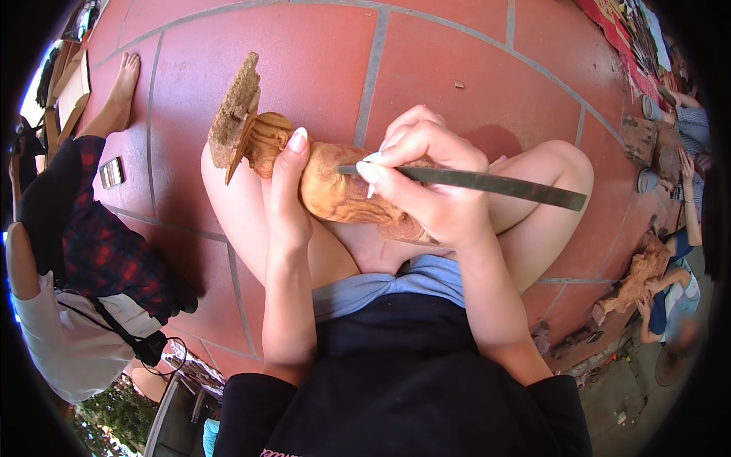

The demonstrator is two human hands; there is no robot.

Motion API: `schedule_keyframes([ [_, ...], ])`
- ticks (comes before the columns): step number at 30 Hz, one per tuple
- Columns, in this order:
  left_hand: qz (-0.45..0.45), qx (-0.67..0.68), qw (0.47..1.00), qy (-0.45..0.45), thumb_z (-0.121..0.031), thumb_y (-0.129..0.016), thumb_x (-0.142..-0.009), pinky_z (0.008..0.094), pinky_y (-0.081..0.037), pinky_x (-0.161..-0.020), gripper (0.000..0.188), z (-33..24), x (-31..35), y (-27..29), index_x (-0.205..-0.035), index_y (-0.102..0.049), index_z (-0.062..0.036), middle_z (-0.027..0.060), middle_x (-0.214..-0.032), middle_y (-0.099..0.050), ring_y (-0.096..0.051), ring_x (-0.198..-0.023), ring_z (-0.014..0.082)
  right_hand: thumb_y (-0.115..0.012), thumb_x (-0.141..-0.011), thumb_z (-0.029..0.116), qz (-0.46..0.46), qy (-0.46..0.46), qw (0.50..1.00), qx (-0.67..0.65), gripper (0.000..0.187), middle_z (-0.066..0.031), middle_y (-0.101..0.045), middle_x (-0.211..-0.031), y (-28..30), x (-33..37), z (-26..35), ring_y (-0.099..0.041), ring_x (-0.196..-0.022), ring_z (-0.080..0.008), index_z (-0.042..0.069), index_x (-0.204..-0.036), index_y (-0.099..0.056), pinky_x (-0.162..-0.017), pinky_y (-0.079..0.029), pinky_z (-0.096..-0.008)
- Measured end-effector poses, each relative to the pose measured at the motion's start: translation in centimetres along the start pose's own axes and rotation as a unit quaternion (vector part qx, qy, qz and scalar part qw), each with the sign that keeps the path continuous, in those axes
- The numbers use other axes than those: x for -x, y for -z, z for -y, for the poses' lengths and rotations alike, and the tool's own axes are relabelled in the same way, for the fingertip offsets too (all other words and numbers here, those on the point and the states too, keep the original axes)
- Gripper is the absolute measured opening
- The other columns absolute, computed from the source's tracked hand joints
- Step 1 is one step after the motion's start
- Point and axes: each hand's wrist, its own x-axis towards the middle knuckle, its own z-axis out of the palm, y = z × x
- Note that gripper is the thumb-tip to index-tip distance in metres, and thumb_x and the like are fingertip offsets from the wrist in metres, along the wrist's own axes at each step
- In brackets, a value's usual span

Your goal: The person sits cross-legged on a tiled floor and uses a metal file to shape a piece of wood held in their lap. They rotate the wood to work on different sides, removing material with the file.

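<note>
Bare legs bent over red floor tiles (pixel 304 68), we hold a carved wooden figure (pixel 327 190) above our lap, left hand (pixel 286 190) gripping it beside its ridged, rough-ended part. Our right hand (pixel 445 196) pinches a long, dark, flat tool (pixel 525 190), tip at the wood's smooth, rounded middle, far end slanting off right. Leftward we note a phone (pixel 111 174) on the tiles and a barefoot person in a white top (pixel 84 343); rightward, other people near wooden pieces (pixel 646 266).

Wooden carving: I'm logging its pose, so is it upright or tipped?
Tipped: the left hand holds the wooden carving on its side, its length running left to right across the view.
</note>
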Motion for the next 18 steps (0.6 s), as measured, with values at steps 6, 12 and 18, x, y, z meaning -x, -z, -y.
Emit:
schedule_keyframes([
  [6, -0.03, 0.04, 0.998, 0.033, -0.03, -0.047, -0.092, 0.0263, -0.045, -0.068, 0.025, -0.9, 0.5, -1.1, -0.088, -0.055, -0.0061, 0.0054, -0.075, -0.057, -0.057, -0.072, 0.0118, -0.075, -0.071, 0.006, 0.016, -0.02, 0.999, -0.027, 0.011, -0.0024, -0.058, -0.071, -0.4, -0.2, 0.3, -0.054, -0.071, -0.016, 0.006, -0.072, -0.064, -0.068, -0.04, -0.0299],
  [12, -0.007, -0.072, 0.997, -0.04, -0.03, -0.048, -0.091, 0.0276, -0.046, -0.067, 0.028, -1.1, 0.3, -0.9, -0.087, -0.055, -0.0038, 0.0079, -0.077, -0.06, -0.059, -0.072, 0.0142, -0.072, -0.073, 0.001, 0.027, -0.016, 0.998, -0.05, 0.011, -0.0052, -0.059, -0.075, 0.3, 0.0, 0.1, -0.055, -0.072, -0.0146, 0.004, -0.076, -0.062, -0.066, -0.044, -0.0275],
  [18, -0.06, 0.051, 0.996, 0.039, -0.029, -0.049, -0.09, 0.0276, -0.046, -0.062, 0.027, -0.5, 0.6, -1.5, -0.084, -0.055, -0.0028, 0.0082, -0.074, -0.059, -0.058, -0.066, 0.0153, -0.068, -0.076, -0.005, 0.056, -0.017, 0.997, -0.041, 0.011, -0.0079, -0.057, -0.078, 0.3, -0.1, 0.4, -0.057, -0.071, -0.0133, 0.001, -0.08, -0.06, -0.063, -0.048, -0.025],
])
